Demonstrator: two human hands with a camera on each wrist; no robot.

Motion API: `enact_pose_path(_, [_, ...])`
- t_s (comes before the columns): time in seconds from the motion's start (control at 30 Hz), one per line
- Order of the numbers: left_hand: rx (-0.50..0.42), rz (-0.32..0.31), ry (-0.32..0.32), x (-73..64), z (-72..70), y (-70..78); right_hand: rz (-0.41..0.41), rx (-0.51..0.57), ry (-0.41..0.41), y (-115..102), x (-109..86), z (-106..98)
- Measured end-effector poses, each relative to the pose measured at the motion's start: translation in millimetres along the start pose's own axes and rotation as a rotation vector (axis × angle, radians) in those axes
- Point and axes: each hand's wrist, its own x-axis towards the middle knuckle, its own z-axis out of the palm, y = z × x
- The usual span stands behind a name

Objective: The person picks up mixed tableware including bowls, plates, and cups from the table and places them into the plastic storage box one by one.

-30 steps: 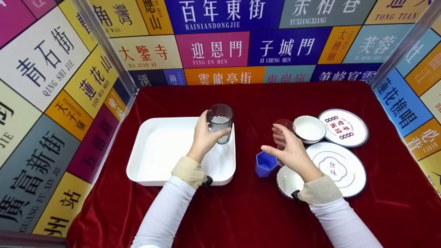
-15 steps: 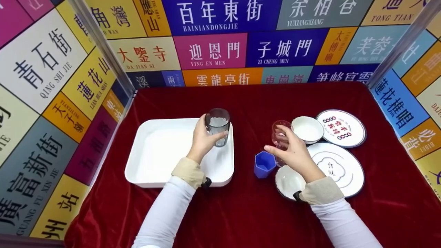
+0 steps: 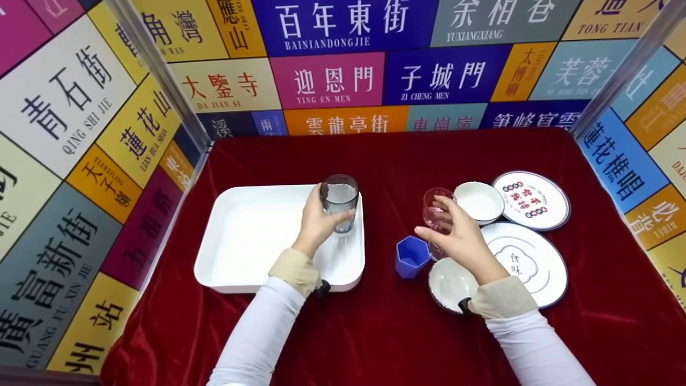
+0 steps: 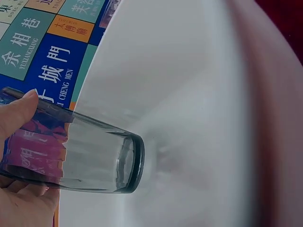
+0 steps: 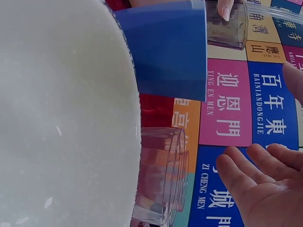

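Observation:
My left hand [image 3: 315,221] grips a smoky grey drinking glass [image 3: 341,197], thumb on one side and fingers round the other. The glass is upright at the right end of a white rectangular tray [image 3: 252,230]. In the left wrist view, its base [image 4: 131,163] is close to the tray's white surface; whether they touch I cannot tell. My right hand [image 3: 465,236] hovers with spread fingers over pinkish clear glasses [image 3: 437,206]. A gap shows between the fingers [image 5: 236,175] and those glasses in the right wrist view. A blue angular cup [image 3: 412,257] stands just left of them.
One white bowl [image 3: 450,281] sits below my right wrist, and another white bowl [image 3: 478,201] stands behind that hand. To the right lie two white plates, one with red lettering [image 3: 530,199] and one with a flower outline [image 3: 541,279]. Red velvet cloth [image 3: 375,332] covers the table.
My left hand has lowered the grey glass slightly toward the tray. The right hand has barely moved and stays above the pinkish glasses.

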Motion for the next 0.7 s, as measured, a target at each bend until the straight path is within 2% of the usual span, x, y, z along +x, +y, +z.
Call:
enact_pose_path(0.37, [0.011, -0.038, -0.033, -1.8, 4.4, -6.3, -0.003, -0.001, 0.024, 4.3, 2.7, 0.9])
enact_pose_path(0.7, [0.008, 0.007, -0.041, -3.4, 4.2, -8.8, 0.005, -0.024, 0.033, 6.2, 6.8, 1.7])
